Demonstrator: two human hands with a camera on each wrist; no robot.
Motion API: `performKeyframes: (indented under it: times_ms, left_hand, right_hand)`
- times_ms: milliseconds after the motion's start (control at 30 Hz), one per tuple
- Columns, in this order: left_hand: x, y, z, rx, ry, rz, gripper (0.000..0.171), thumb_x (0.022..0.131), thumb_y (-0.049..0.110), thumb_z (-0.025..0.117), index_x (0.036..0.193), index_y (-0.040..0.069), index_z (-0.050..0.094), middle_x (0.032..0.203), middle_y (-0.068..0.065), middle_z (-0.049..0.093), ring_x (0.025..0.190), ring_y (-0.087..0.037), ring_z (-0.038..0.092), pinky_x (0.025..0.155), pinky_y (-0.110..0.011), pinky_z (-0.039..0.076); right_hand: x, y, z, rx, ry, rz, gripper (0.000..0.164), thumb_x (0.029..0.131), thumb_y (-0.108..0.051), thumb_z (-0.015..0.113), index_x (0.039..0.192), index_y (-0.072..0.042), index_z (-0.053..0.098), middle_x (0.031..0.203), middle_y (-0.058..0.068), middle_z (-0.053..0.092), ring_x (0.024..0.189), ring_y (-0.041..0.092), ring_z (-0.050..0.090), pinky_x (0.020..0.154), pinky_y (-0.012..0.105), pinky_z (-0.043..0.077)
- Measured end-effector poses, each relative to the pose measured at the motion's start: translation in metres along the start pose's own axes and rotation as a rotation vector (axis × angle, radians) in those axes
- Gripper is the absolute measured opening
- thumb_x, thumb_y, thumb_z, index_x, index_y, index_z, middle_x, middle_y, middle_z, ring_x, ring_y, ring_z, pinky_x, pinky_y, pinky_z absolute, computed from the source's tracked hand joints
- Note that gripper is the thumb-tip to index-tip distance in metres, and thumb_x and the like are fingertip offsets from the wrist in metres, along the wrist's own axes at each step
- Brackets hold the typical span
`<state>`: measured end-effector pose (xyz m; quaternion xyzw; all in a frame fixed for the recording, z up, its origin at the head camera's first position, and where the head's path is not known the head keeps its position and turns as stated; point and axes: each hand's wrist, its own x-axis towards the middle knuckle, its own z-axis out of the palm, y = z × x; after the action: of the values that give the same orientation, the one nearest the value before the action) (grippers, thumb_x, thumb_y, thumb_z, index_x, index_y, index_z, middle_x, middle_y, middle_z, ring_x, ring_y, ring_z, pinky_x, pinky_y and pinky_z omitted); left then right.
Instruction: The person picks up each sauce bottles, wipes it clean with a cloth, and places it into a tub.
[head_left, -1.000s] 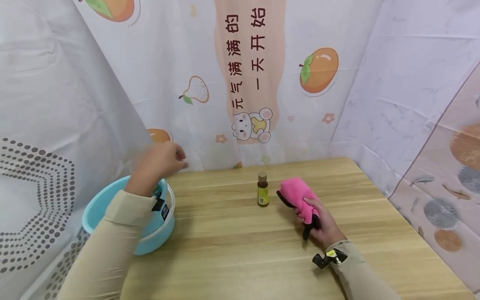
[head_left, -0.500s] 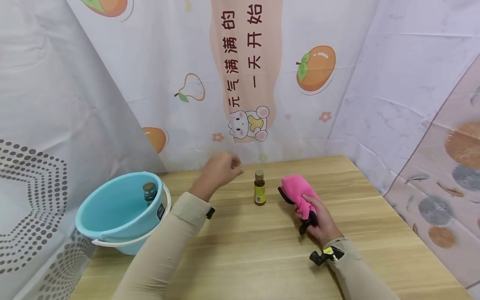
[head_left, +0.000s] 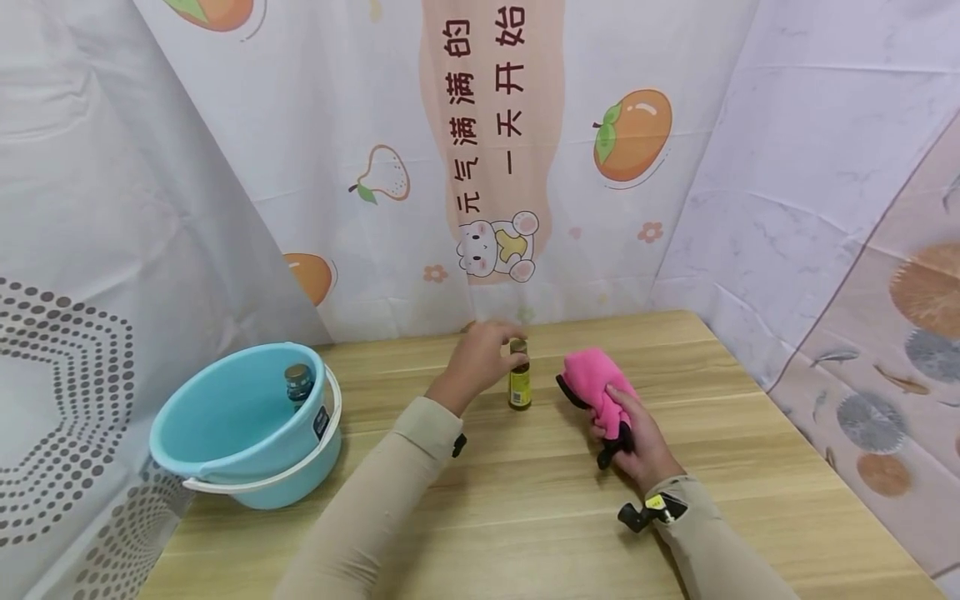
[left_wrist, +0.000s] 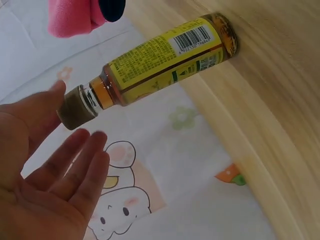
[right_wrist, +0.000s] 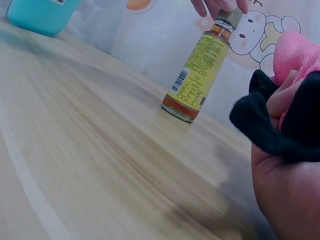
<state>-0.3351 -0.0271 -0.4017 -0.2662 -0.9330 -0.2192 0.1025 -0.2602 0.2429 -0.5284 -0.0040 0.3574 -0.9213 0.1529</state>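
A small glass bottle (head_left: pixel 520 388) with a yellow label and brown cap stands upright on the table. My left hand (head_left: pixel 480 363) is at its cap, thumb and fingers spread on either side. In the left wrist view, the thumb of the left hand (left_wrist: pixel 47 165) is by the bottle cap (left_wrist: pixel 77 108), while the visible fingers are apart from it; contact is unclear. To the bottle's right, my right hand (head_left: pixel 639 433) grips a pink, soft plush-like thing (head_left: pixel 596 379) with black parts. The right wrist view shows its black strip (right_wrist: pixel 260 125) beside the palm.
A light blue bucket (head_left: pixel 225 467) with a white handle (head_left: pixel 281 477) stands at the table's left. Inside it is a dark capped bottle (head_left: pixel 298 385). Wood-grain table (head_left: pixel 525 517) lies in front; a printed curtain (head_left: pixel 405 250) hangs right behind the table's far edge.
My left hand has moved right from above the bucket to the bottle's cap. The right hand keeps its grip on the pink thing. The view has shifted slightly.
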Motion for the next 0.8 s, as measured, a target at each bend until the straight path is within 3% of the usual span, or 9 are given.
performKeyframes:
  times_ms: [200,400,700,800]
  left_hand:
    - [0.001,0.002,0.004,-0.089,-0.008,0.007,0.022,0.094,0.022,0.079,0.114,0.014,0.079,0.112,0.001,0.078,0.098,-0.013,0.074,0.09,-0.032,0.059]
    - [-0.003,-0.001,0.004,-0.073,0.014,0.017,0.019,0.094,0.023,0.079,0.11,0.015,0.081,0.107,0.001,0.078,0.093,-0.011,0.072,0.086,-0.031,0.059]
    - [-0.025,-0.003,-0.002,-0.074,0.026,0.044,0.015,0.094,0.023,0.079,0.108,0.018,0.081,0.11,0.003,0.077,0.094,-0.009,0.072,0.084,-0.028,0.059]
    - [-0.034,-0.005,-0.004,-0.085,0.036,0.045,0.018,0.094,0.023,0.079,0.111,0.016,0.081,0.114,0.002,0.077,0.095,-0.01,0.071,0.084,-0.026,0.059]
  right_hand:
    - [-0.002,0.001,0.0,-0.026,0.033,0.001,0.022,0.108,-0.032,0.055,0.118,-0.018,0.04,0.09,0.009,0.065,0.065,0.013,0.062,0.059,0.021,0.051]
    - [-0.001,0.004,0.003,-0.055,0.057,0.006,0.023,0.108,-0.031,0.057,0.116,-0.018,0.04,0.088,0.007,0.066,0.065,0.012,0.061,0.059,0.021,0.051]
    - [0.004,0.012,0.007,-0.105,0.083,0.001,0.021,0.106,-0.03,0.059,0.111,-0.015,0.045,0.084,0.006,0.067,0.061,0.011,0.061,0.058,0.022,0.051]
    - [0.004,0.014,0.013,-0.18,0.103,-0.026,0.019,0.105,-0.029,0.062,0.108,-0.014,0.05,0.081,0.004,0.069,0.058,0.012,0.062,0.056,0.024,0.052]
